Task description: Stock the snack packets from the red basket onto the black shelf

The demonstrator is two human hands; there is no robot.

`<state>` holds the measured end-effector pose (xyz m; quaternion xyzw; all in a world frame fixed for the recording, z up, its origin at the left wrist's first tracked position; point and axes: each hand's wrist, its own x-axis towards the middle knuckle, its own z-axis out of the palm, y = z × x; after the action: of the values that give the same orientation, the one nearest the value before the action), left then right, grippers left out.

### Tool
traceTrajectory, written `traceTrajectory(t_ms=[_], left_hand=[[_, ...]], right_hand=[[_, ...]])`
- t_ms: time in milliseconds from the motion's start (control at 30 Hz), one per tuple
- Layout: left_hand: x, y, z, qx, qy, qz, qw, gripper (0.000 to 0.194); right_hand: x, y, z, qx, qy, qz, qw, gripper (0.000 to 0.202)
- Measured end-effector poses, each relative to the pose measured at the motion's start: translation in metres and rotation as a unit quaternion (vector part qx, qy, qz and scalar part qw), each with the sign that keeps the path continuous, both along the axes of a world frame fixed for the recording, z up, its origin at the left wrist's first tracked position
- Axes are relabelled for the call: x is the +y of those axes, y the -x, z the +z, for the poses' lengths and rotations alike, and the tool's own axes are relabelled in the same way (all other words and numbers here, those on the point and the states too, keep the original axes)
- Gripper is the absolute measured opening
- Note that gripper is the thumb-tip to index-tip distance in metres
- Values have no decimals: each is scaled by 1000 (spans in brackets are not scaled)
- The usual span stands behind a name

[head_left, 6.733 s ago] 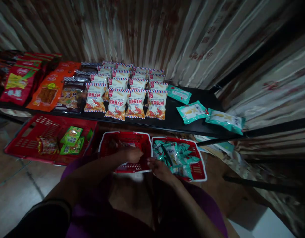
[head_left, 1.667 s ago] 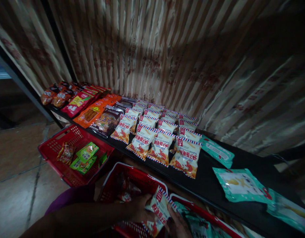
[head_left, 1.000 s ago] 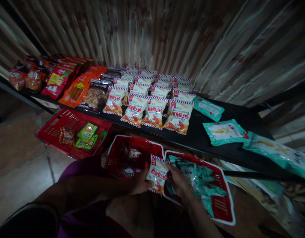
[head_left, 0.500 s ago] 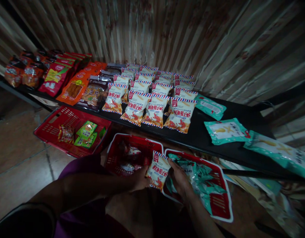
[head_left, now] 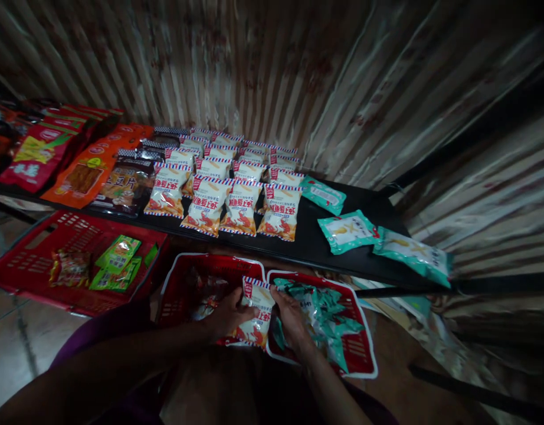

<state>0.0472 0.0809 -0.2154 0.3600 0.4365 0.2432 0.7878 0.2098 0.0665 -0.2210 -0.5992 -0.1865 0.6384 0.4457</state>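
Striped backdrop [head_left: 254,65], black shelf [head_left: 356,260], and a snack packet [head_left: 258,301] held where two red baskets [head_left: 360,347] meet.
Left hand [head_left: 225,316] now covers some of the front that showed half a second ago; it and the right hand [head_left: 290,319] are closed on opposite sides of the white-and-orange, red-lettered packet.

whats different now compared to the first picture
The left hand was over the middle red basket and the right hand by its rim, with no bag visible in either. Now both hold a white snack bag between them, at that basket's right side. The rows of white bags and three teal bags on the shelf look unchanged.
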Motion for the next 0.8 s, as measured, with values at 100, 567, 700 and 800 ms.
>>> traceTrajectory(t_ms=[100, 567, 700, 800], left_hand=[[0, -5, 6, 19, 13, 30, 999, 51], [9, -27, 12, -41, 44, 114, 992, 60], [10, -30, 18, -57, 33, 108, 992, 63], [8, -29, 19, -71, 3, 98, 993, 63]], right_hand=[[-1, -1, -1, -19, -8, 13, 1000, 42], [2, -15, 28, -256, -107, -4, 961, 50], [0, -22, 20, -313, -150, -55, 936, 48], [1, -28, 22, -345, -176, -91, 918, 47]])
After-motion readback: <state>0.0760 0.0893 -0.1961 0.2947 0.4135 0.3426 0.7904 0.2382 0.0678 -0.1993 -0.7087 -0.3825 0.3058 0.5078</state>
